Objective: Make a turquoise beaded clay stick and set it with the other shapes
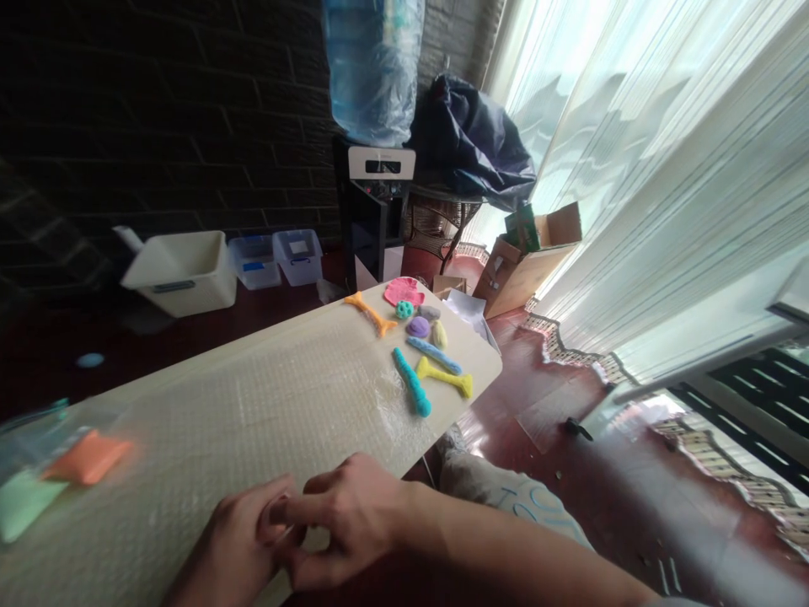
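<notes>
My left hand (pixel 231 535) and my right hand (pixel 357 514) meet above the near edge of the table, fingers curled towards each other. Both are closed. Something small may sit between the fingertips, but the fingers hide it and blur softens it. To their left lie an orange packet (pixel 92 458) and a pale green packet (pixel 29 503), both soft-looking. Towards the far right end are shaped clay pieces: a teal stick (pixel 412 384), a yellow bone shape (pixel 444 376), a blue stick (pixel 435 355) and an orange bone shape (pixel 372 315).
Beyond them rest a pink flat piece (pixel 403 292), a purple lump (pixel 418 327) and other small lumps. Clear film covers the pale table (pixel 253 396). A water dispenser (pixel 377 211), a white bin (pixel 183 270), clear tubs (pixel 297 255) and a cardboard box (pixel 518 274) stand beyond.
</notes>
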### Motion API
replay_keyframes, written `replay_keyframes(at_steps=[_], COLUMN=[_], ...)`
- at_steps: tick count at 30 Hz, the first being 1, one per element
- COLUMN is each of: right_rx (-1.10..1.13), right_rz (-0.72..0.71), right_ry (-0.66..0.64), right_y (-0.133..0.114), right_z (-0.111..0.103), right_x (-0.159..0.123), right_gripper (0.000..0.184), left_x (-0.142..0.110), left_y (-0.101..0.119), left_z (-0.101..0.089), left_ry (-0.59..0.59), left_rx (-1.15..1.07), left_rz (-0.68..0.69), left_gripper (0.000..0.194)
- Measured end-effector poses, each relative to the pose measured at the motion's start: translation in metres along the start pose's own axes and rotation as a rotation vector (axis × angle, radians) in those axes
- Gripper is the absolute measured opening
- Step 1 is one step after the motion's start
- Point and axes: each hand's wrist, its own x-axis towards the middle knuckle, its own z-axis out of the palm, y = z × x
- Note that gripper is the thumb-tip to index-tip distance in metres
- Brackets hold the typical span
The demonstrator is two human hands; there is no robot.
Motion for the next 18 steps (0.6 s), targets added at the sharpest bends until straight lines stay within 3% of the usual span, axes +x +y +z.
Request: replay_keyframes(at_steps=[4,7,10,13,18], right_rx=[-0.115,-0.127,-0.050,0.072,0.396], right_rz=[-0.001,0.118,0.201,0.163,0.107], right_ry=[0.019,0.021,-0.009,-0.051,-0.052], right_y=[-0.002,0.000,0.004,0.005,-0.003], right_z=[0.003,0.002,-0.004,-0.011,-0.023], right_x=[0.000,0.002,0.005,0.004,0.001], right_gripper=[0.044,0.055,0.066,0.064,0.057], left_x=[0.001,0.006,0.009,0.008,0.001], left_y=[0.003,0.003,-0.002,-0.008,-0.008], left_z=[-0.004,-0.007,-0.007,-0.004,-0.003], left_ry=[-0.018,0.173,0.309,0.275,0.168], left_rx=[-0.034,-0.002,0.079,0.168,0.184], left_rz=[0.056,0.113,0.066,0.087,0.114], left_gripper=[0.012,0.012,0.015,0.012,0.025])
